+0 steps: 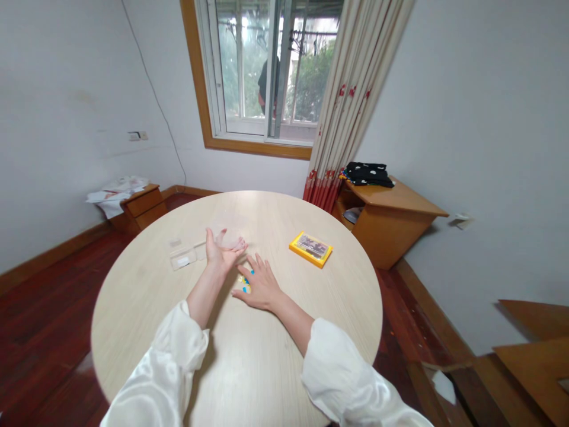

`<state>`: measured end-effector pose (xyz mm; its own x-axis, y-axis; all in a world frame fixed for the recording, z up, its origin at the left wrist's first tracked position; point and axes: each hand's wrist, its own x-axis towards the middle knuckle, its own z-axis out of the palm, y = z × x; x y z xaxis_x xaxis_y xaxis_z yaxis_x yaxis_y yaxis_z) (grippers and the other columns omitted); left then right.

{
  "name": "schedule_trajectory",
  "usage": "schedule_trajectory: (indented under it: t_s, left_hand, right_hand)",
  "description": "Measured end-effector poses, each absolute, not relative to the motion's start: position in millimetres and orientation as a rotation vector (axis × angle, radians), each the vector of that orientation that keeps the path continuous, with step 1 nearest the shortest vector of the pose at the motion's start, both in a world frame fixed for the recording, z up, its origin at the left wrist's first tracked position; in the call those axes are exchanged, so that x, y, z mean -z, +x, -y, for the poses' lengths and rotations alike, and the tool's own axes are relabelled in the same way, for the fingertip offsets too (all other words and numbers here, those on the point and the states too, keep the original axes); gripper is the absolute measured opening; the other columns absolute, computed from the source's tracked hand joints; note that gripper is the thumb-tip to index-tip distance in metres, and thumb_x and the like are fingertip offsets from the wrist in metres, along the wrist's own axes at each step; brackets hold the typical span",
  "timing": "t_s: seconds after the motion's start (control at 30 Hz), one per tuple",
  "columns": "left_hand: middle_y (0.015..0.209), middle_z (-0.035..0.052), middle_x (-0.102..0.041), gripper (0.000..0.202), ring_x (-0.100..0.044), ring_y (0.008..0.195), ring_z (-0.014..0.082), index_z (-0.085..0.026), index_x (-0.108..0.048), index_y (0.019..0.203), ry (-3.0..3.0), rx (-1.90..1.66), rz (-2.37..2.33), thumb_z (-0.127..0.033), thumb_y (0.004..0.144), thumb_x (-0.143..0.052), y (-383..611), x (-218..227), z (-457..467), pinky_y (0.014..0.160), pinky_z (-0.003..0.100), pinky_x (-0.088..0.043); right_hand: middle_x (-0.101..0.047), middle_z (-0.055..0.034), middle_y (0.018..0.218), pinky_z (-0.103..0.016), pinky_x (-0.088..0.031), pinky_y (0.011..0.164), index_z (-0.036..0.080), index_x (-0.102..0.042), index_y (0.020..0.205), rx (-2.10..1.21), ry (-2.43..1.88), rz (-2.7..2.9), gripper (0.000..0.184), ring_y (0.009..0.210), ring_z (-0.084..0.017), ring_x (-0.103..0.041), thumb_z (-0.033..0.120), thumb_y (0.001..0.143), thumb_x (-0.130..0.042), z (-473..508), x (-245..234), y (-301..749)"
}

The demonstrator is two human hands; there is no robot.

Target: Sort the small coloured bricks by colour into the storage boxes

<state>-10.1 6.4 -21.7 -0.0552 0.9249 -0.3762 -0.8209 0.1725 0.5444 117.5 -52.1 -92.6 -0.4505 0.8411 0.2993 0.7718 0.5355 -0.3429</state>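
My left hand (222,252) is raised a little over the table, palm turned up and fingers apart. I see nothing held in it. My right hand (262,283) lies palm down with spread fingers, beside and partly over a small group of blue, yellow and pale pieces (245,282). It hides some of them, and they are too small to name. To the left of my left hand lies an open clear plastic case (183,259). A flat yellow box (311,249) with a picture-like top lies to the right of both hands.
All this is on a round pale wooden table (267,373). Behind it are a window and a long curtain (344,101). A wooden cabinet (391,219) with folded dark cloth stands at the right, and a low drawer unit (142,207) with papers at the left.
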Motion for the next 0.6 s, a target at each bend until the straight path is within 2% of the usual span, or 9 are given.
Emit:
schedule_trajectory:
  t_s: [0.07,0.13,0.23,0.37,0.6]
  left_hand:
    - [0.103,0.0148,-0.053,0.051,-0.058,0.096,0.0288,-0.024,-0.053,0.104,0.168,-1.391,-0.765,-0.068,0.080,-0.042,-12,24,-7,0.073,0.042,-0.051]
    - [0.106,0.0156,-0.053,0.044,-0.058,0.097,0.0289,-0.023,-0.054,0.103,0.178,-1.338,-0.750,-0.060,0.081,-0.048,-14,27,-8,0.075,0.043,-0.051]
    - [0.109,0.0174,-0.053,0.037,-0.058,0.100,0.0313,-0.021,-0.054,0.103,0.207,-1.279,-0.711,-0.051,0.081,-0.050,-16,33,-9,0.075,0.046,-0.051]
    - [0.108,0.0189,-0.055,0.035,-0.059,0.099,0.0342,-0.020,-0.054,0.101,0.218,-1.299,-0.707,-0.047,0.079,-0.049,-17,43,-10,0.072,0.050,-0.051]
    - [0.088,0.0108,-0.059,0.021,-0.064,0.081,0.0277,-0.019,-0.054,0.090,0.268,-1.353,-0.809,-0.032,0.074,-0.049,-15,57,-17,0.068,0.045,-0.053]
  right_hand:
    - [-0.027,-0.0174,0.152,-0.063,-0.015,0.109,0.022,-0.044,0.138,-0.270,-1.364,2.393,0.072,0.141,-0.040,-0.017,0.065,0.080,-0.052,52,95,117]
    - [-0.032,-0.0170,0.150,-0.061,-0.016,0.110,0.023,-0.046,0.136,-0.289,-1.368,2.415,0.066,0.140,-0.038,-0.022,0.063,0.084,-0.048,51,98,116]
    - [-0.042,-0.0163,0.144,-0.055,-0.023,0.111,0.022,-0.052,0.132,-0.270,-1.330,2.410,0.052,0.138,-0.032,-0.030,0.052,0.090,-0.048,47,101,114]
    - [-0.049,-0.0163,0.137,-0.048,-0.030,0.111,0.017,-0.057,0.125,-0.249,-1.243,2.402,0.038,0.133,-0.028,-0.038,0.034,0.093,-0.047,41,108,113]
    - [-0.056,-0.0152,0.130,-0.046,-0.036,0.108,0.015,-0.061,0.118,-0.303,-1.157,2.359,0.030,0.128,-0.025,-0.046,0.018,0.091,-0.049,31,120,111]
